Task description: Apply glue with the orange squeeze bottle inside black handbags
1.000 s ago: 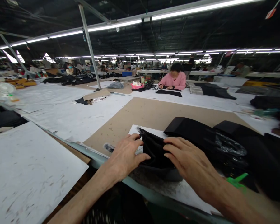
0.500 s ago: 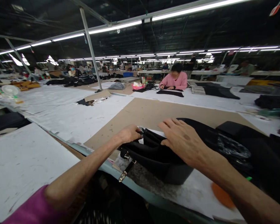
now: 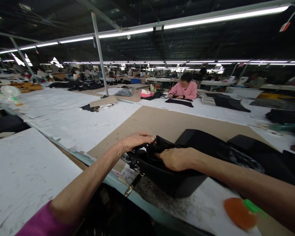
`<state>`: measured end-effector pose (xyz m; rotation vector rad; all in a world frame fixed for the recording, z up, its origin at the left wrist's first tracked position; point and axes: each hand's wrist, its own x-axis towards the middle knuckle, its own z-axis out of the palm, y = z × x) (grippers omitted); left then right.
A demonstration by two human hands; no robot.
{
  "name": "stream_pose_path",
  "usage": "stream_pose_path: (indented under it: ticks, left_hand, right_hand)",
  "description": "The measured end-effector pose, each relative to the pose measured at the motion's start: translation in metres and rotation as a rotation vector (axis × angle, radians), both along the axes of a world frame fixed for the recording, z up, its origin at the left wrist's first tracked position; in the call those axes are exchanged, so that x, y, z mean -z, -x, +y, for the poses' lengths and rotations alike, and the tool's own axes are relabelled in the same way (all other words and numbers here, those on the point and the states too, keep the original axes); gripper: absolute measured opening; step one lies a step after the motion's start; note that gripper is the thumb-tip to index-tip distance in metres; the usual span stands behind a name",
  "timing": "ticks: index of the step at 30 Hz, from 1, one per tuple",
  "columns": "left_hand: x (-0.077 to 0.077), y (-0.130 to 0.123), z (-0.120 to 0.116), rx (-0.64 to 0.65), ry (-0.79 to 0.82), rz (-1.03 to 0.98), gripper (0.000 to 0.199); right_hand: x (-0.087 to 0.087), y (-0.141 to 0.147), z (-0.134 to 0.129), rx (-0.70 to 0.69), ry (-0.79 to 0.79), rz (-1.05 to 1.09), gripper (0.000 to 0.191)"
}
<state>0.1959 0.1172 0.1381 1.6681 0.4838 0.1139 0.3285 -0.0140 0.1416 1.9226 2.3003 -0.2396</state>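
A black bag (image 3: 179, 183) sits upright at the table's near edge, its mouth turned up. A strap with a gold-coloured metal buckle (image 3: 129, 190) hangs from its left end. My left hand (image 3: 139, 140) grips the bag's rim at the far left, fingers laid along the edge. My right hand (image 3: 177, 159) reaches down into the opening, palm side hidden. Its fingertips disappear among the black folds inside, so what they touch is not visible.
An orange bottle with a green cap (image 3: 239, 213) lies right of the bag. Black pieces (image 3: 201, 139) and clear plastic wrap (image 3: 245, 159) are behind my right forearm. Brown paper (image 3: 159, 119) covers part of the white table. Across it, a person in pink (image 3: 185, 89) handles black pieces.
My right hand has moved from above the bag's back rim down into its opening. My left hand has shifted slightly right along the rim. More of the orange bottle shows.
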Motion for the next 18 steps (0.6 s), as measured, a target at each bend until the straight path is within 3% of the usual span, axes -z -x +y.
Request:
stream_pose_path:
  ticks: [2, 3, 5, 8, 11, 14, 16, 18]
  left_hand:
    - [0.001, 0.004, 0.003, 0.082, -0.124, -0.09, 0.026]
    - [0.001, 0.005, 0.005, 0.134, -0.199, -0.103, 0.027]
    - [0.0, 0.007, 0.007, 0.199, -0.352, -0.034, 0.032]
    - [-0.002, 0.007, 0.011, 0.25, -0.562, 0.102, 0.039]
    - [-0.002, 0.008, 0.011, 0.24, -0.655, 0.154, 0.048]
    - [-0.003, 0.008, 0.006, 0.14, -0.664, 0.324, 0.059]
    - [-0.004, 0.007, 0.003, 0.094, -0.664, 0.434, 0.042]
    - [-0.004, 0.005, 0.002, 0.032, -0.663, 0.475, 0.018]
  right_hand:
    - [0.005, 0.003, 0.015, -0.029, 0.127, 0.026, 0.005]
    - [0.007, 0.006, 0.021, -0.037, 0.179, 0.051, 0.01]
    - [0.01, 0.011, 0.031, -0.04, 0.226, 0.116, 0.021]
    - [0.014, 0.013, 0.04, -0.05, 0.227, 0.263, 0.021]
    - [0.021, 0.007, 0.044, -0.051, 0.242, 0.402, 0.021]
    - [0.023, -0.003, 0.045, -0.02, 0.29, 0.466, 0.02]
    - [0.014, -0.006, 0.042, -0.013, 0.321, 0.476, 0.017]
    - [-0.006, -0.007, 0.033, -0.012, 0.322, 0.472, 0.014]
